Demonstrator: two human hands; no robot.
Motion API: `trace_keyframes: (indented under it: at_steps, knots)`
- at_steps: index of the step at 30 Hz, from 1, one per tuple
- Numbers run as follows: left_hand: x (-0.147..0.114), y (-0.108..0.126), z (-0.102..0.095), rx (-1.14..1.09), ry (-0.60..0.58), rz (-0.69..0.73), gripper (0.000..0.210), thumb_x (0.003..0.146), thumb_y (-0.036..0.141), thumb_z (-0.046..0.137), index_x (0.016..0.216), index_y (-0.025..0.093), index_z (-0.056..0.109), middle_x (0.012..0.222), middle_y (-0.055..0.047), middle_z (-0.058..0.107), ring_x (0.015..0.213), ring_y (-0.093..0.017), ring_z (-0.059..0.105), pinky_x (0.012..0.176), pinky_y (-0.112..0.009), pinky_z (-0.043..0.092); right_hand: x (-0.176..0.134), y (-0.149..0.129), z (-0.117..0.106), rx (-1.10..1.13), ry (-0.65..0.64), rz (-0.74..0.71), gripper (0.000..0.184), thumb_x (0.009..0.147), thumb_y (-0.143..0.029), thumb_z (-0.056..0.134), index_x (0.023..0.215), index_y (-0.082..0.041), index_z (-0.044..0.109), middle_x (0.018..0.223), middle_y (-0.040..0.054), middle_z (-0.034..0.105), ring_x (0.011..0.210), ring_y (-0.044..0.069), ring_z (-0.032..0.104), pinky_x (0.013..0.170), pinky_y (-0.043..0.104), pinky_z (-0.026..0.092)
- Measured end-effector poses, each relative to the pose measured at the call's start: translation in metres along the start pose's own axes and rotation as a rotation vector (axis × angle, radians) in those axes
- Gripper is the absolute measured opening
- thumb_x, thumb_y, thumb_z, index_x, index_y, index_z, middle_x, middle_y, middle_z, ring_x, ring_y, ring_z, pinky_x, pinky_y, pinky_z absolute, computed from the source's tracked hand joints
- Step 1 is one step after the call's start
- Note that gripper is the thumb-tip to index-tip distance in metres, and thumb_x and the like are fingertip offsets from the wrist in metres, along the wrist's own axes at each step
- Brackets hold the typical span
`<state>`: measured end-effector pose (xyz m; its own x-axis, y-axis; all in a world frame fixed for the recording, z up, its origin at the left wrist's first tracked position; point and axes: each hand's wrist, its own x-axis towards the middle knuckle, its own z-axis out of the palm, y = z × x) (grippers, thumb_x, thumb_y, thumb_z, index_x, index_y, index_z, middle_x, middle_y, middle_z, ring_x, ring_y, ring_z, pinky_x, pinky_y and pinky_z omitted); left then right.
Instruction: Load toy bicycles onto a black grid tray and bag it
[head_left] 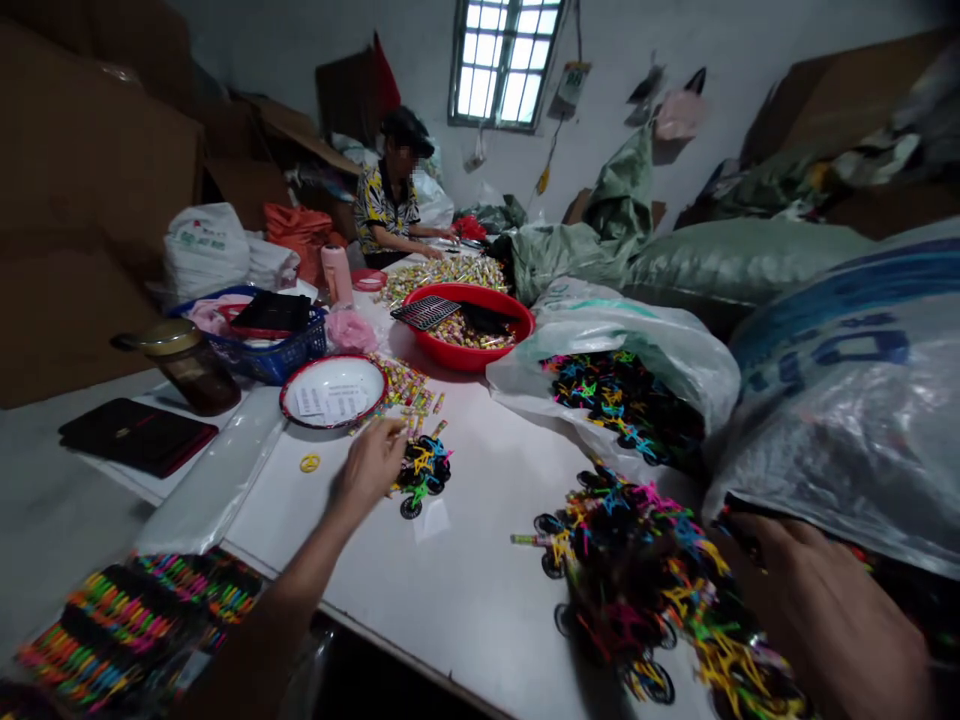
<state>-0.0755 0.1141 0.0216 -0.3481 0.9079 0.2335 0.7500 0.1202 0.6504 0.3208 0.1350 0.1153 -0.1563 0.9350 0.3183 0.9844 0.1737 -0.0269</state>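
My left hand (369,463) is over the white table, its fingers curled together beside a small cluster of toy bicycles (424,468) in black, blue, yellow and green. Whatever its fingertips hold, if anything, is hidden. Small printed tubes (409,388) lie just beyond that hand. At the right, my right hand (821,590) is blurred, at the edge of a large heap of toy bicycles (630,570) and against a big plastic sack (855,400). Its fingers are partly hidden, with something dark near them. One printed tube (529,540) sticks out from the heap's left side.
A white enamel bowl (337,385) with paper slips and a red basin (465,355) of tubes stand behind. An open bag (600,330) holds more toy bicycles. A yellow ring (309,463) lies left. A co-worker (390,200) sits at the table's far end.
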Motion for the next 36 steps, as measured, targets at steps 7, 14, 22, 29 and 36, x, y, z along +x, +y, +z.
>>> trace_keyframes:
  at_steps: [7, 14, 22, 29, 36]
  knots:
    - [0.087, -0.022, 0.018, 0.233, -0.312, 0.169, 0.025, 0.069, 0.004, 0.050, 0.080, 0.017, 0.068, 0.089, -0.012, 0.066, 0.089, -0.026, 0.060, 0.080, -0.035, 0.044, 0.058, -0.179, 0.088, 0.422, -0.408, -0.355, 0.030, 0.088, -0.021, 0.044, 0.111, -0.022, 0.062, 0.109, 0.0084, 0.066, 0.097, 0.019, 0.062, 0.078, 0.026, 0.043]
    - [0.094, -0.039, 0.020, 0.307, -0.548, 0.390, 0.023, 0.069, 0.006, 0.045, 0.076, 0.018, 0.064, 0.100, -0.012, 0.062, 0.092, -0.025, 0.057, 0.082, -0.035, 0.043, 0.126, -0.271, 0.167, 0.380, -0.540, -0.092, 0.035, 0.081, -0.025, 0.054, 0.113, -0.010, 0.056, 0.105, 0.0186, 0.067, 0.097, 0.028, 0.064, 0.070, 0.031, 0.046]
    - [0.110, -0.056, 0.034, 0.065, -0.525, 0.333, 0.014, 0.067, 0.010, 0.054, 0.079, 0.016, 0.059, 0.094, -0.014, 0.062, 0.096, -0.029, 0.055, 0.095, -0.042, 0.037, 0.153, -0.268, 0.179, 0.354, -0.503, -0.189, 0.028, 0.089, -0.028, 0.044, 0.110, -0.017, 0.058, 0.115, 0.0131, 0.061, 0.104, 0.023, 0.060, 0.080, 0.029, 0.044]
    - [0.081, -0.044, 0.030, -0.407, -0.145, -0.048, 0.022, 0.088, 0.040, 0.042, 0.093, 0.020, 0.049, 0.093, -0.008, 0.059, 0.088, -0.022, 0.058, 0.083, -0.037, 0.044, 0.161, -0.258, 0.178, 0.389, -0.514, -0.369, 0.022, 0.087, -0.025, 0.048, 0.093, -0.012, 0.064, 0.105, 0.0155, 0.063, 0.096, 0.024, 0.060, 0.078, 0.029, 0.043]
    - [0.032, 0.003, 0.034, -1.080, -0.047, -0.409, 0.038, 0.079, 0.053, 0.053, 0.098, 0.021, 0.049, 0.096, -0.007, 0.063, 0.077, -0.018, 0.063, 0.061, -0.028, 0.048, 0.136, -0.258, 0.121, 0.622, -0.621, -0.528, 0.018, 0.079, -0.029, 0.059, 0.085, -0.015, 0.067, 0.066, -0.0016, 0.064, 0.057, 0.010, 0.054, 0.051, 0.019, 0.037]
